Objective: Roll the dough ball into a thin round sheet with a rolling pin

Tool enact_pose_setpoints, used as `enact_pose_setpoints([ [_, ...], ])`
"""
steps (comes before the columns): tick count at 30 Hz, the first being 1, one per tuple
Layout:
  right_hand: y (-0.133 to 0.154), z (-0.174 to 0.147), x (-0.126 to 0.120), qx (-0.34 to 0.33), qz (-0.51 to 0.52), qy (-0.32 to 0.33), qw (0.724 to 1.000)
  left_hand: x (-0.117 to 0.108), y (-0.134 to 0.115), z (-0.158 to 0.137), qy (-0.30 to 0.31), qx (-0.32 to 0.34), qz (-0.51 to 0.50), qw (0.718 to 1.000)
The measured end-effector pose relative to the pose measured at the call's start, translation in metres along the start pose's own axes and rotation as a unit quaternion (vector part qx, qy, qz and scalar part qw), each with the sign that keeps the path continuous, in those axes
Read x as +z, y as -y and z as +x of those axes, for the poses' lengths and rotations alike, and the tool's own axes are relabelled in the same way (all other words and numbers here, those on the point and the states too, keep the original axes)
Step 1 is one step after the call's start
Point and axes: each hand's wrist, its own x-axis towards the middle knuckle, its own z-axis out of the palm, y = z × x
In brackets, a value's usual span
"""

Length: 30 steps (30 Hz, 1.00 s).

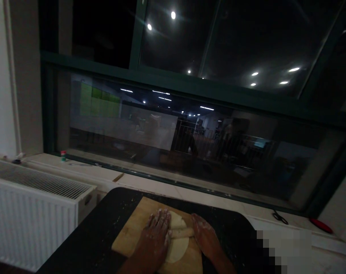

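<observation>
A light wooden rolling pin (182, 233) lies crosswise on a flat, pale sheet of dough (177, 251). My left hand (158, 232), dusted with flour, rests over the pin's left end with its fingers stretched out flat toward the window. At the other end of the pin, my right hand (204, 233) has its fingers together and curved over it, also floury. Under the dough is a wooden board (129, 236), set at an angle on a black table (87, 236). Both ends of the pin are hidden by my hands.
White flecks dot the tabletop around the board. A white radiator (32, 213) stands left of the table. Along the windowsill (150, 185) are a small green-and-red container (63, 156), black scissors (279, 217) and a red oval object (321, 225). The dark window (190, 133) rises behind.
</observation>
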Motion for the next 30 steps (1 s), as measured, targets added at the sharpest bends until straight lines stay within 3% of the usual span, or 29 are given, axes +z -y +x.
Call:
enact_pose_setpoints([
  [3,0.011,-0.043,0.005,0.033,-0.028,-0.007,0.999,-0.023,0.000,-0.017,-0.002,0.029,0.000,1.000],
  [7,0.015,-0.081,0.009,-0.009,-0.033,-0.048,0.998,-0.039,0.001,-0.034,-0.005,0.075,-0.017,0.997],
  [10,0.017,-0.065,-0.004,-0.013,-0.056,-0.026,0.998,-0.030,0.004,-0.028,-0.008,0.066,-0.033,0.997],
  [13,0.020,-0.017,-0.026,0.011,-0.059,0.047,0.997,-0.014,0.010,-0.006,0.014,0.043,-0.052,0.998],
  [15,0.020,0.020,-0.038,0.032,-0.052,0.114,0.992,-0.004,0.017,0.013,0.055,0.005,-0.059,0.997],
  [20,0.011,0.079,-0.034,-0.003,-0.036,0.157,0.987,0.014,0.033,0.044,0.162,-0.079,-0.064,0.982],
  [24,0.000,0.072,-0.014,-0.017,-0.022,0.177,0.984,0.027,0.027,0.047,0.119,-0.110,-0.043,0.986],
  [30,0.006,0.015,-0.016,0.033,-0.022,0.149,0.988,0.022,0.011,0.038,0.083,-0.085,-0.044,0.992],
])
